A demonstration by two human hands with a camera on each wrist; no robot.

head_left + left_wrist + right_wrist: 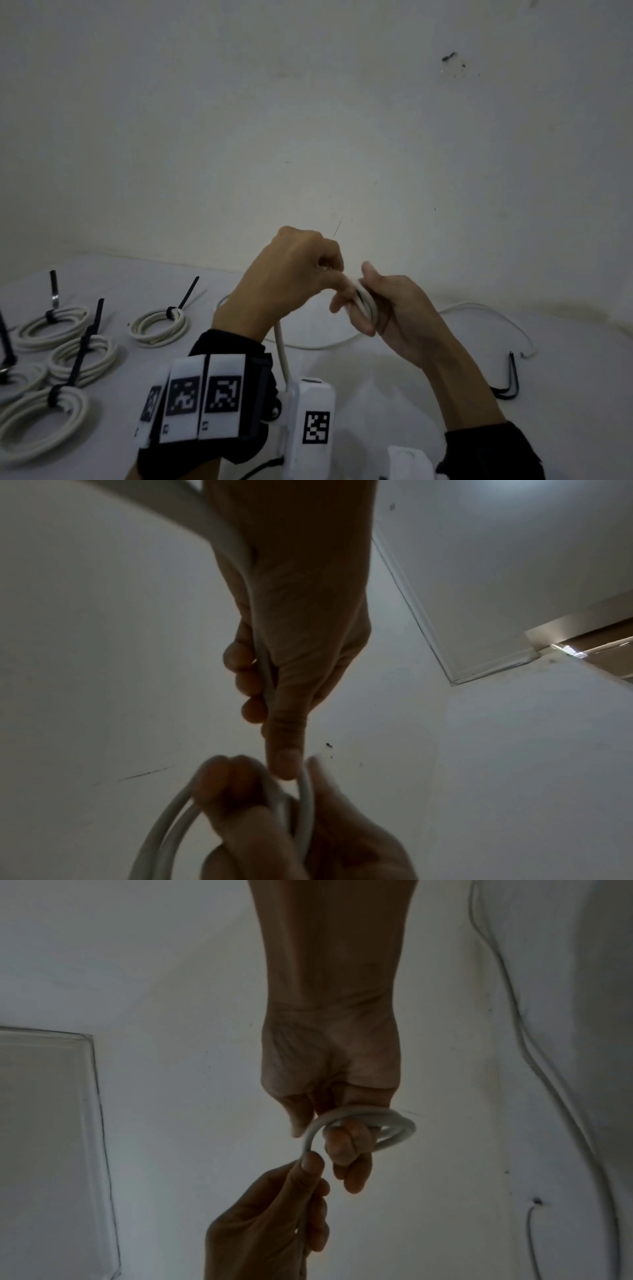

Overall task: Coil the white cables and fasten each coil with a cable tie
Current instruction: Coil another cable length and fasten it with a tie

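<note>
Both hands are raised above the table, working one white cable. My right hand holds a small coil of white cable wound round its fingers; the loops show in the right wrist view. My left hand grips the free run of the same cable and feeds it toward the coil. That run hangs down behind my left wrist and trails across the table to the right. Black cable ties lie on the table at the right.
Several finished white coils, each bound with a black tie, lie on the white table at the left. A pale wall stands close behind the table.
</note>
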